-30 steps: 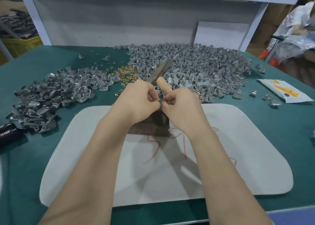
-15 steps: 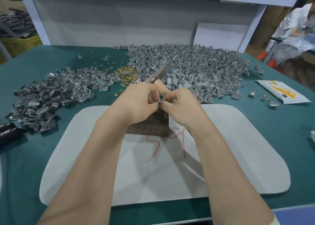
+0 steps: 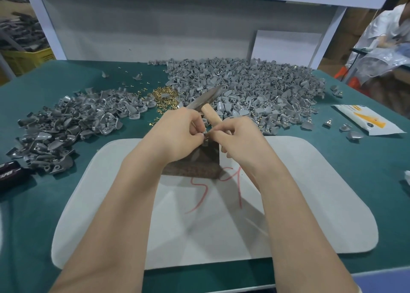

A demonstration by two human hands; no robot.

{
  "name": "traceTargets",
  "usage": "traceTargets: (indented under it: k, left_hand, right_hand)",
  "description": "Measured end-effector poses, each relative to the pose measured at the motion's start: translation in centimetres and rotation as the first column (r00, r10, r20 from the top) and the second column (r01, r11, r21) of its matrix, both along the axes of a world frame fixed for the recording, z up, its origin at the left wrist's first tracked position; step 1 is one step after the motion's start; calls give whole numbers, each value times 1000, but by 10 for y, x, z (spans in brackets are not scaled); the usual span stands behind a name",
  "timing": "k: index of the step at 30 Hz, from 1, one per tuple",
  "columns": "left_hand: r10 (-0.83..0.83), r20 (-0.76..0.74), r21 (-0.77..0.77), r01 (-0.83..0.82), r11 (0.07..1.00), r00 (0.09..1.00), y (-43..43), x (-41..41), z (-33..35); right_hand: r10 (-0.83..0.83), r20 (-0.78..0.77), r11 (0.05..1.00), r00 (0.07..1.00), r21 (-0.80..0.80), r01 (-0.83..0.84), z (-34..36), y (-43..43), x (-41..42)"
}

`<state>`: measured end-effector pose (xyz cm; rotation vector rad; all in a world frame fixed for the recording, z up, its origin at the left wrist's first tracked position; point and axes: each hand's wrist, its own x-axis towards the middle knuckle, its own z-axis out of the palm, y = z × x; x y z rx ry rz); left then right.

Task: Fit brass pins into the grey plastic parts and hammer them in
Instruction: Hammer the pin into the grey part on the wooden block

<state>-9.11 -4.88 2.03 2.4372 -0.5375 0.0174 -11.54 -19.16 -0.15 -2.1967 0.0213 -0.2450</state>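
While the left hand (image 3: 177, 133) pinches what seems a grey part (image 3: 204, 138), the right hand (image 3: 240, 138) grips the hammer (image 3: 211, 115).

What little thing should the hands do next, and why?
Probably lower the small part onto the dark block and tap it: the left hand and right hand pinch it above the block, and the right also holds the hammer.

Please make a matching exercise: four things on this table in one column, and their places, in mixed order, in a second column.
1 pins
2 packet
3 block
4 hammer

A on the white mat
B in the right hand
C between left pile and right pile
D by the table's right edge

Pairs: 1-C, 2-D, 3-A, 4-B
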Motion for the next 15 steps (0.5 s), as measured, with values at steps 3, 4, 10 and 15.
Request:
traceTargets:
  k: [3,4,10,15]
  left_hand:
    - [52,13,-9,-52,999,999,1,1,-1]
    - [71,16,-8,-71,997,997,2,2,-1]
    - [122,-3,-53,-122,991,993,3,4,-3]
    - [179,-94,-210,-196,958,979,4,6,-3]
  right_hand:
    - [-31,26,999,999,21,30,-3,-2,2]
    - [-42,31,999,999,18,42,-3,-3,2]
    - [-101,109,993,989,-50,107,-4,-5,-1]
    - [-145,103,985,984,-73,153,-1,-7,1]
